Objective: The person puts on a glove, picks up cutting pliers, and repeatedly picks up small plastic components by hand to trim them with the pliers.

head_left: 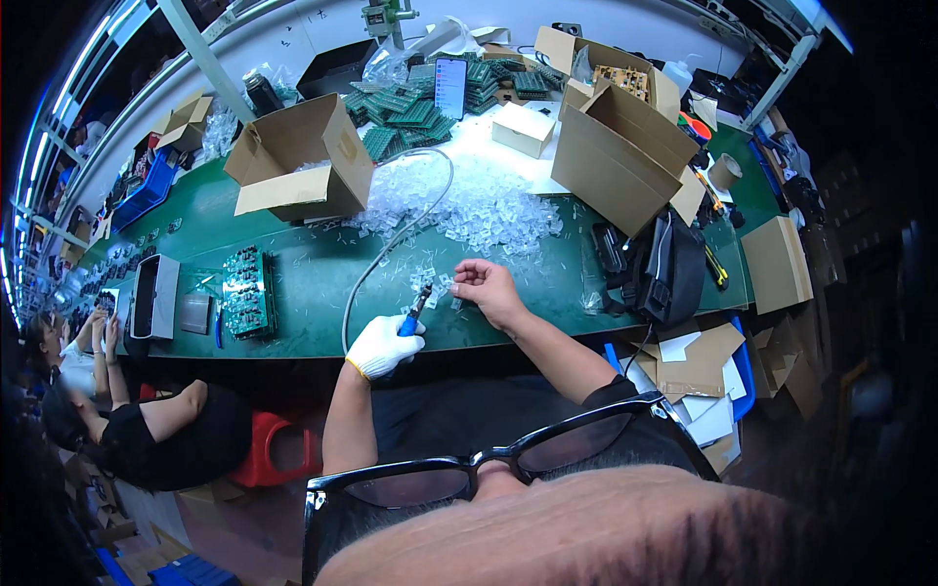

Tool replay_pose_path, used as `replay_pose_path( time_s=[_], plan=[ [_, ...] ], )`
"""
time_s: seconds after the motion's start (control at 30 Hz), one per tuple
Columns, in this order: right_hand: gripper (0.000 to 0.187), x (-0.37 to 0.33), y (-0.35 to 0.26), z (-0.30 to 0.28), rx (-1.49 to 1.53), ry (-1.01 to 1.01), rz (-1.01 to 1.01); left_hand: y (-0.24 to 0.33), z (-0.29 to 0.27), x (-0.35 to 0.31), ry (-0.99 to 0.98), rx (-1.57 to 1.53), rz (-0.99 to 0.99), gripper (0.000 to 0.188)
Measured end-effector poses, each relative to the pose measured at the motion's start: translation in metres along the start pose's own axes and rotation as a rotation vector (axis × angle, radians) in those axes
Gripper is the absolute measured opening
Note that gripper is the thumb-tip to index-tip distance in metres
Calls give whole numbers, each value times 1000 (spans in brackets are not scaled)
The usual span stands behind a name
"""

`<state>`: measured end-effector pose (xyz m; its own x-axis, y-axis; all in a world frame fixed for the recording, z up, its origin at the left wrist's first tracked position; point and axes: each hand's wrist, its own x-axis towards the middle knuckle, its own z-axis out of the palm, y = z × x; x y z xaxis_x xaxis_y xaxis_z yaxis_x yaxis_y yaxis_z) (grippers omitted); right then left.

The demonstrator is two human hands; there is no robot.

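My left hand [383, 349], in a white glove, is wrapped round blue-handled nippers [410, 320]. Their dark metal tip points up toward several small clear plastic pieces [422, 276] on the green table. My bare right hand [491, 296] is just right of that tip, fingers curled and thumb near the index finger. A small clear plastic piece [444, 282] shows at its fingertips; how they grip it is hard to see. Beyond both hands spreads a large heap of clear plastic pieces [479, 210]. A grey hose [376, 256] curves from the heap down beside my left hand.
Open cardboard boxes [303, 166] [622, 151] flank the heap. Green circuit boards [410, 109], a phone [450, 88] and a white box [523, 129] are behind it. More boards [248, 293] stand left, a black bag [664, 269] right. Another person [156, 430] sits at the left.
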<state>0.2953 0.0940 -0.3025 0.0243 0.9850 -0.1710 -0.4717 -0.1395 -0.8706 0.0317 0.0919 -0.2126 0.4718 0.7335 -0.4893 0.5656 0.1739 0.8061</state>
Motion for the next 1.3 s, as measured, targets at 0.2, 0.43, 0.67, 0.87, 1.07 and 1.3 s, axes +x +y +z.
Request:
replay_pose_path(
  time_s=[0.2, 0.43, 0.67, 0.87, 1.07, 1.3],
  plan=[
    [36, -17, -31, 6, -917, 5, -252, -23, -4, 3, -3, -131, 43, 36],
    [28, 14, -44, -24, -1282, 305, -474, -13, -3, 1, -12, -103, 47, 39],
    [24, 29, -31, -34, -1253, 268, -472, -11, -3, -2, -22, -94, 49, 42],
    [26, 22, -21, -37, -593, 48, -229, -8, -4, -1, -18, -68, 36, 40],
    [19, 13, -16, -15, 145, -72, 70, -10, -5, -3, -22, -67, 26, 40],
    [34, 10, -18, -1, 130, -109, 37, -12, -4, -1, -30, -22, 48, 43]
  ],
)
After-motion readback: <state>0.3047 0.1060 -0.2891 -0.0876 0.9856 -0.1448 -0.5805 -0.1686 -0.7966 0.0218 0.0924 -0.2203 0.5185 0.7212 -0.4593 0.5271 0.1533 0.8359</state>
